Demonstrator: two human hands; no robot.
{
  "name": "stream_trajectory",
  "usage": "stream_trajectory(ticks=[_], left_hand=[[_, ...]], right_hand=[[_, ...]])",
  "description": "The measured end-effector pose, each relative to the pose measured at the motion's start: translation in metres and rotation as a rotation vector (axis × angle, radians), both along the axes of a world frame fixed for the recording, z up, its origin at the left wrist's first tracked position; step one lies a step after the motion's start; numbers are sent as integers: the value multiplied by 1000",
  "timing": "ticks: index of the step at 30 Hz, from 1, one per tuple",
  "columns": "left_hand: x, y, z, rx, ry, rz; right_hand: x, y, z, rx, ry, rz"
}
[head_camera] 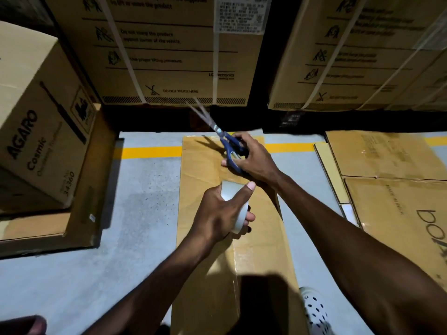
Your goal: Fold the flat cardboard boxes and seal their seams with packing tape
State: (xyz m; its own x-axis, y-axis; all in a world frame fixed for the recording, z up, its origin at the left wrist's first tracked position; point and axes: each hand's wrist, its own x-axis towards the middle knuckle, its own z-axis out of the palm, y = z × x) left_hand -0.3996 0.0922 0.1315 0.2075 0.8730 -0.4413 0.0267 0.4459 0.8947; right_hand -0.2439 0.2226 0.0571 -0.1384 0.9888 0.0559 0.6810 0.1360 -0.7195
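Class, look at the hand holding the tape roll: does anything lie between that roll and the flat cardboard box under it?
Nothing visible does. The left hand holds the tape roll directly above the flat cardboard box. The right hand, holding the blue scissors, is farther along the box, not under the roll.

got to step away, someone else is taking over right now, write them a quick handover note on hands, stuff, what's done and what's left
Left hand grips the tape roll above the cardboard box.
Right hand holds the blue scissors, blades open and pointing away.
The box lies on the floor in front of you, with tape already along its centre seam near you.
More flat cardboard lies on the right.
Left: cut the tape, finish this box, then fold and tape the rest.
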Motion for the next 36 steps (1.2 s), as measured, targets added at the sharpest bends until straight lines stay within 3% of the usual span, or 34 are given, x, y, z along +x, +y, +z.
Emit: stream_trajectory(ticks=[5, 18, 23, 31, 36], left_hand=[[0, -2, 1, -13, 23, 3], [0, -35, 10, -66, 21, 69], [-2, -32, 16, -32, 10, 43], [2, -30, 10, -24, 35, 18], [4, -39, 2, -86, -12, 67]], right_hand=[[0, -9, 3, -19, -142, 56], [-19, -31, 26, 261, -625, 76], [-7, -48, 26, 246, -505, 193], [-3, -55, 12, 232, -364, 67], [-6, -51, 11, 220, -405, 34]])
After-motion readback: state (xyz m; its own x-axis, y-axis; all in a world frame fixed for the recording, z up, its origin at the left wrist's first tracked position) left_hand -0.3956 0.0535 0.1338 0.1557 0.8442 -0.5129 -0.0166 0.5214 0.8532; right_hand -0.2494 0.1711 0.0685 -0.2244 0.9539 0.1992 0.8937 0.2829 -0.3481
